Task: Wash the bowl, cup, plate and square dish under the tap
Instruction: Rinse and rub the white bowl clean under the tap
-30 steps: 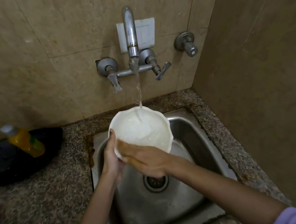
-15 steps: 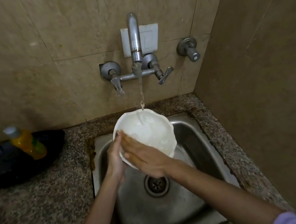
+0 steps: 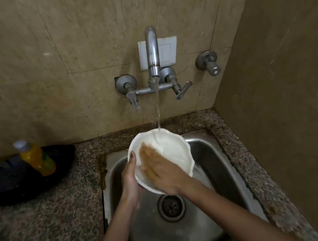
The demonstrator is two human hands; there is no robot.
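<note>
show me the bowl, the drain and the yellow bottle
bowl point(image 3: 176, 153): head view, wet inner wall
drain point(image 3: 171, 207): head view, centre of strainer
yellow bottle point(image 3: 35, 158): head view, middle of body

Yellow bottle point(image 3: 36, 158) on black item point(image 3: 8, 186), granite counter point(image 3: 45, 221).

A white bowl with a scalloped rim point(image 3: 176, 153) is hanging tilted above the steel sink point(image 3: 215, 165), its wet inside facing the camera. Water from the chrome wall tap point(image 3: 153, 58) is striking its far rim. The left hand point(image 3: 130, 180) is gripping its left edge; the right hand point(image 3: 163, 174) is lying flat inside.
</note>
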